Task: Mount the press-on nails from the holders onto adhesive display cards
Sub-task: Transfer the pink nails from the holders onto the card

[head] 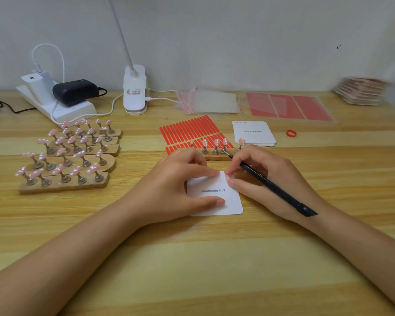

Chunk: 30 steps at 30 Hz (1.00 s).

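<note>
Table (pixel 214 258): light wood-grain top.
Left: wooden nail holders (pixel 64 179), power strip (pixel 62 108).
Middle: lamp base (pixel 135 92), red strip sheet (pixel 189 131), white card (pixel 217 195).
Right: card stack (pixel 253 133), a blurred pile (pixel 360 92), perhaps cards.

Left forearm: extended from the lower left toward the centre.
Left hand (pixel 180 183): laid palm-down, thumb stretched flat along the lower side, fingers curled with tips meeting the right fingertips.
Right forearm: extended from the lower right toward the centre.
Right hand (pixel 267 179): fingers bent, tips brought to the left hand's; a black pen-like tool (pixel 274 188) is held across its back.
</note>
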Tool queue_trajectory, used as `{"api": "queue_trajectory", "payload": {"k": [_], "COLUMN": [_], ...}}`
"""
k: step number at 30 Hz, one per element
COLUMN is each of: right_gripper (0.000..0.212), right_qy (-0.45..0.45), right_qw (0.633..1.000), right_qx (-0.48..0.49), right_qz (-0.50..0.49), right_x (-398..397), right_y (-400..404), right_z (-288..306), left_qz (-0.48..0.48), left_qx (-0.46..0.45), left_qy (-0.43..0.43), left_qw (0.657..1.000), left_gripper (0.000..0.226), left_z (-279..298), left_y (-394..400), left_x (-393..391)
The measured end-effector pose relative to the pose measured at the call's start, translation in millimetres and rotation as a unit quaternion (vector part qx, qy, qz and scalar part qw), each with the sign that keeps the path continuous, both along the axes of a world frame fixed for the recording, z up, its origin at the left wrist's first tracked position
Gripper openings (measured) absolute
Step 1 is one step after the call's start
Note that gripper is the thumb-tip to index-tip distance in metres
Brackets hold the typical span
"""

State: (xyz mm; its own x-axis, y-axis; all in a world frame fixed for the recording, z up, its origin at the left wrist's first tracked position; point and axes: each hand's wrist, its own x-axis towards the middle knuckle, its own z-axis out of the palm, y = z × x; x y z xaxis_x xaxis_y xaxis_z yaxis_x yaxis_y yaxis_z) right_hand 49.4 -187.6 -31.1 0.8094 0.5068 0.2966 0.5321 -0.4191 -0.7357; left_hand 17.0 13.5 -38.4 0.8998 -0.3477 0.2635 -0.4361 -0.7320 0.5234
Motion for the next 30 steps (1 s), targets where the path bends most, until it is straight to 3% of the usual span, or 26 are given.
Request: {"api": "queue_trajectory", "payload": {"k": [21, 30], "right_gripper": [0.012, 0.011], "right_qy": [-0.009, -0.007], "right_qw": [1.0, 1.0], "right_qx": [-0.006, 0.012], "right_qz": [0.015, -0.006], "right_x": [0.9, 0.3], "right_y": [-0.7, -2.8], "right_z": [-0.2, -0.8], "left_qz": [-0.003, 0.004], "left_qx": [-0.004, -0.005], "left_qy": [-0.001, 0.009], "left_qw": [1.0, 1.0], "left_gripper": [0.061, 0.055], "left_z": [-1.9, 0.2], "left_y": [1.0, 0.3], "left_x": [0.9, 0.4]}}
